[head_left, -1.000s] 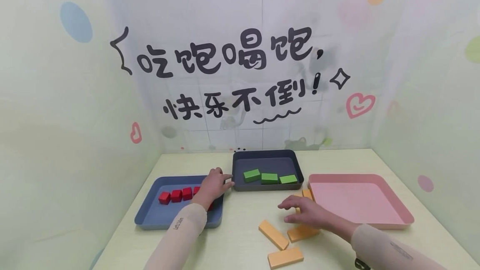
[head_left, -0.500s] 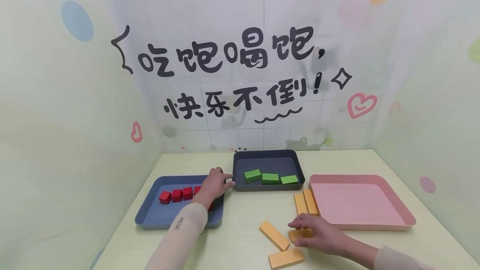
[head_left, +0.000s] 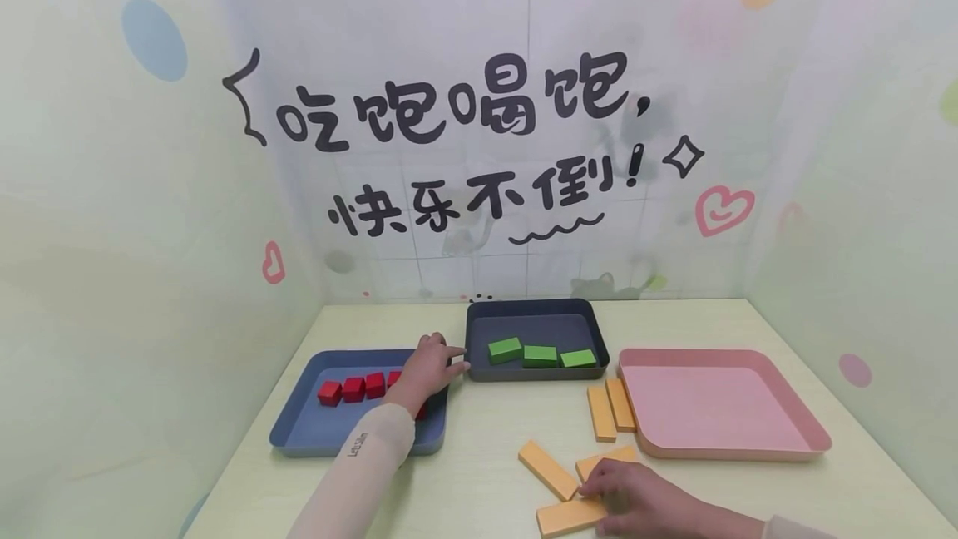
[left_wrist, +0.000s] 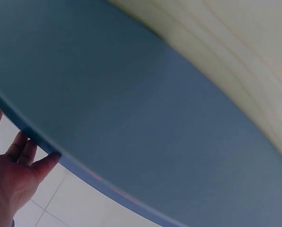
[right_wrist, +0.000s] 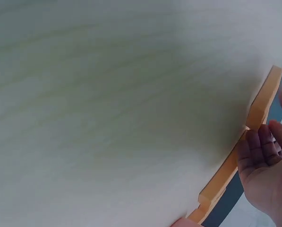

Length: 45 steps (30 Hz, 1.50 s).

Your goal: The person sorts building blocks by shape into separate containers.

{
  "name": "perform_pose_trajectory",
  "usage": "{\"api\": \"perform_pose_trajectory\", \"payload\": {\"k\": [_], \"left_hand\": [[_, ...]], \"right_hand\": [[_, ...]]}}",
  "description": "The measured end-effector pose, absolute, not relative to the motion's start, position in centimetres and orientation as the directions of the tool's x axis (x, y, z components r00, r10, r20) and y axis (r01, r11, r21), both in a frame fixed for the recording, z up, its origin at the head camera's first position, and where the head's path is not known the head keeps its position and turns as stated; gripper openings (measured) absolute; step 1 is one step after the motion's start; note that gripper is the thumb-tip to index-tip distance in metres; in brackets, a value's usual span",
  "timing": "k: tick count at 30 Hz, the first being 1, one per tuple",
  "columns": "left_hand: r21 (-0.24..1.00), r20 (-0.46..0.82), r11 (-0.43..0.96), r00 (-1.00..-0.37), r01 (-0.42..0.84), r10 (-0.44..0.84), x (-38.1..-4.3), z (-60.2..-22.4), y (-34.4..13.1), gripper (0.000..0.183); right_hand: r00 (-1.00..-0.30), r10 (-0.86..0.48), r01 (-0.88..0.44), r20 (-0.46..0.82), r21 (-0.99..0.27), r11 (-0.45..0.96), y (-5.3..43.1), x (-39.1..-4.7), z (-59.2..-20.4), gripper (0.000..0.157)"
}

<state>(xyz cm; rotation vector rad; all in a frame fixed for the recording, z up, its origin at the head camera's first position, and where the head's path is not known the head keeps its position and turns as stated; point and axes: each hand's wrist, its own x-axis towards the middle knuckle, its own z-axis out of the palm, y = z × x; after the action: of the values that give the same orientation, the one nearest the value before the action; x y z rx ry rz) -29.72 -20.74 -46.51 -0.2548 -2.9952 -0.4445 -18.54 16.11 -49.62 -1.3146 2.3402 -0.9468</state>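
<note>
- Blue tray (head_left: 295, 427), far left on the pale desk (head_left: 486, 447); inside we count at least five red cubes (head_left: 353, 390), most in a row, some partly covered by the arm.
- Left hand (head_left: 428, 368): we see it over the blue tray's right edge, fingers and thumb loosely spread toward the dark tray; we read it as relaxed, nothing held. In the left wrist view its thumb tip is at a tray rim.
- Dark tray (head_left: 531, 328), back middle, three green blocks (head_left: 540, 356) lying along its front side.
- Orange blocks, front middle, three of five here: an angled block (head_left: 547, 470), a near block (head_left: 561, 517) frontmost, and a third block (head_left: 601, 456) behind the right hand.
- Right hand (head_left: 636, 499): we see thumb and fingers slightly apart, bent about the near block's right end; we can't tell whether they grip it or only touch.
- Upright-running pair (head_left: 602, 414), the other two orange blocks, flat on the desk side by side, just left of the pink tray.
- Pink tray (head_left: 723, 406), far right; we see its bare floor.
</note>
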Motion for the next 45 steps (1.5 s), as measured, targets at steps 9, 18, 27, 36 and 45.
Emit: {"api": "perform_pose_trajectory", "payload": {"k": [9, 18, 27, 36, 45], "left_hand": [[0.288, 0.12, 0.942, -0.982, 0.173, 0.144, -29.9, -46.5, -20.6, 0.038], [0.284, 0.114, 0.946, -0.985, 0.153, 0.125, -30.0, -46.5, -20.5, 0.04], [0.28, 0.117, 0.948, -0.985, 0.152, 0.124, -30.1, -46.4, -20.4, 0.04], [0.265, 0.114, 0.954, -0.987, 0.143, 0.117, -30.3, -46.4, -20.2, 0.04], [0.248, 0.135, 0.955, -0.982, 0.16, 0.129, -30.4, -46.4, -20.1, 0.039]], "right_hand": [[-0.459, -0.876, -0.791, 0.147, -0.517, 0.328, 16.0, -19.0, -49.8, 0.036], [-0.478, -0.871, -0.765, 0.111, -0.539, 0.352, 15.8, -19.1, -49.0, 0.03], [-0.539, -0.829, -0.739, 0.148, -0.554, 0.382, 15.9, -20.3, -47.2, 0.029], [-0.666, -0.722, -0.679, 0.188, -0.552, 0.484, 17.5, -22.8, -45.1, 0.03], [-0.799, -0.549, -0.585, 0.247, -0.534, 0.611, 21.0, -26.5, -44.1, 0.032]]}}
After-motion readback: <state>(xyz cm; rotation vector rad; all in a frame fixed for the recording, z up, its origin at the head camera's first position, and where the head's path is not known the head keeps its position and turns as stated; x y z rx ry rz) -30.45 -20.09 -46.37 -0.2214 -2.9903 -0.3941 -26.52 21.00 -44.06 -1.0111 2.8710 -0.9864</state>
